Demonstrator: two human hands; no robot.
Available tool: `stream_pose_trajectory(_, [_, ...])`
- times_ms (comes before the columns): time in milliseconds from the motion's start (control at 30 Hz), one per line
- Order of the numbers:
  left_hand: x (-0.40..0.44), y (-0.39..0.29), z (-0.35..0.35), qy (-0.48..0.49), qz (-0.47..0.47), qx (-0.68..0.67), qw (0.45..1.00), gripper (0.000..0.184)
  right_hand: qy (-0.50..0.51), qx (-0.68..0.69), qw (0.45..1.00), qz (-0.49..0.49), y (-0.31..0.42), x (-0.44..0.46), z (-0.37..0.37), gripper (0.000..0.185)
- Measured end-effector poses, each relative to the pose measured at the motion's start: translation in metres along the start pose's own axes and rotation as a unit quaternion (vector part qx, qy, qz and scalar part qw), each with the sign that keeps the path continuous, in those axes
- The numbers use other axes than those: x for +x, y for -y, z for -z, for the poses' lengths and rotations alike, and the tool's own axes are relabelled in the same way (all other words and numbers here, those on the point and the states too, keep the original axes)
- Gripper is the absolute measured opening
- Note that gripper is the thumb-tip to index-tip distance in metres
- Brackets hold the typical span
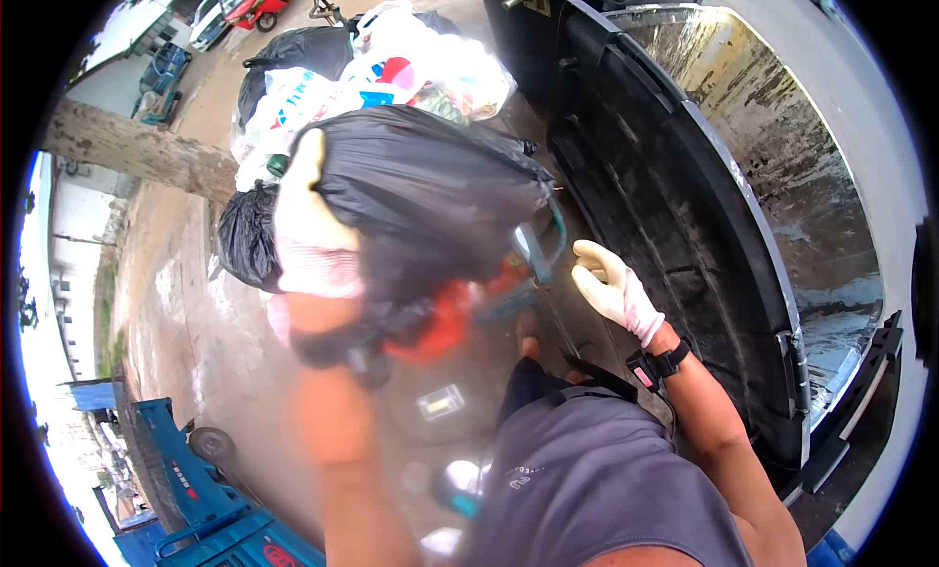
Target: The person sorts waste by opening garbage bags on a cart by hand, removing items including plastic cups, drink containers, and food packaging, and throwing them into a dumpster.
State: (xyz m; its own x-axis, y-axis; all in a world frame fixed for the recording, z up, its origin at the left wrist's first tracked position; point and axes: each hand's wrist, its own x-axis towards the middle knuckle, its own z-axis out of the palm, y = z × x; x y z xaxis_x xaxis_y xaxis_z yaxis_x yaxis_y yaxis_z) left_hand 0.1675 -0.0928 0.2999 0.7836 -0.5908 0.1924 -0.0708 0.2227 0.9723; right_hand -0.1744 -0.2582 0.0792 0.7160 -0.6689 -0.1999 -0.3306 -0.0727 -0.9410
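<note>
My left hand [301, 210], in a cream work glove, grips the left side of a full black garbage bag [430, 185] held up before me. Part of the bag and my left arm are smeared by motion. Below the bag is a blurred red thing [430, 327] whose kind I cannot make out. My right hand [608, 285], gloved too, is in the air beside the black bin lid [675, 244], holding nothing, its fingers loosely curved and apart from the thumb.
A large bin [841, 225] with stained inner walls stands open at right. White plastic bags [430, 58] and a black bag [298, 53] are heaped ahead. A tree trunk [137, 146] crosses the left side. Blue vehicle [186, 479] parts are at lower left. Litter [440, 403] lies on the ground.
</note>
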Motion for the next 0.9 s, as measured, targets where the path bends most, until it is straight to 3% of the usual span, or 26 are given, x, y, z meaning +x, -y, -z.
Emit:
stream_pose_trajectory(67, [-0.011, 0.048, 0.005, 0.026, -0.148, 0.304, 0.941, 0.079, 0.008, 0.011, 1.0, -0.016, -0.008, -0.004, 0.003, 0.058])
stream_pose_trajectory(133, [-0.023, 0.075, -0.006, 0.011, -0.136, 0.355, 0.925, 0.069, 0.012, 0.018, 1.0, -0.019, -0.021, -0.005, 0.004, 0.058])
stream_pose_trajectory(200, [-0.042, 0.101, -0.035, -0.044, 0.032, 0.16, 0.986, 0.045, 0.011, 0.022, 1.0, -0.01, -0.037, -0.005, 0.003, 0.058])
stream_pose_trajectory(233, [-0.043, 0.119, -0.041, -0.06, 0.113, 0.058, 0.99, 0.041, 0.011, 0.029, 0.999, -0.019, -0.035, -0.006, 0.003, 0.057])
stream_pose_trajectory(300, [-0.042, 0.157, -0.05, -0.11, 0.264, -0.146, 0.947, 0.04, 0.008, 0.044, 0.998, -0.037, -0.03, -0.004, 0.001, 0.057])
stream_pose_trajectory(367, [-0.048, 0.188, -0.065, -0.114, 0.324, -0.099, 0.934, 0.041, 0.006, 0.038, 0.998, -0.041, -0.023, 0.003, -0.005, 0.058])
stream_pose_trajectory(567, [-0.062, 0.26, -0.037, 0.075, 0.15, 0.13, 0.977, 0.031, -0.019, -0.122, 0.991, 0.054, 0.008, 0.055, -0.046, 0.064])
stream_pose_trajectory(667, [-0.067, 0.216, -0.043, 0.159, 0.089, 0.267, 0.946, 0.032, -0.068, -0.211, 0.957, 0.188, 0.018, 0.087, -0.073, 0.062])
stream_pose_trajectory(733, [-0.067, 0.195, -0.038, 0.223, 0.102, 0.365, 0.898, 0.036, -0.026, -0.252, 0.953, 0.167, 0.026, 0.105, -0.083, 0.058])
stream_pose_trajectory(800, [-0.068, 0.197, -0.027, 0.231, 0.142, 0.318, 0.908, 0.038, -0.012, -0.282, 0.944, 0.173, 0.021, 0.119, -0.089, 0.047])
stream_pose_trajectory(900, [-0.076, 0.22, -0.013, 0.131, 0.26, 0.103, 0.951, 0.032, 0.005, -0.254, 0.958, 0.134, 0.012, 0.134, -0.088, 0.039])
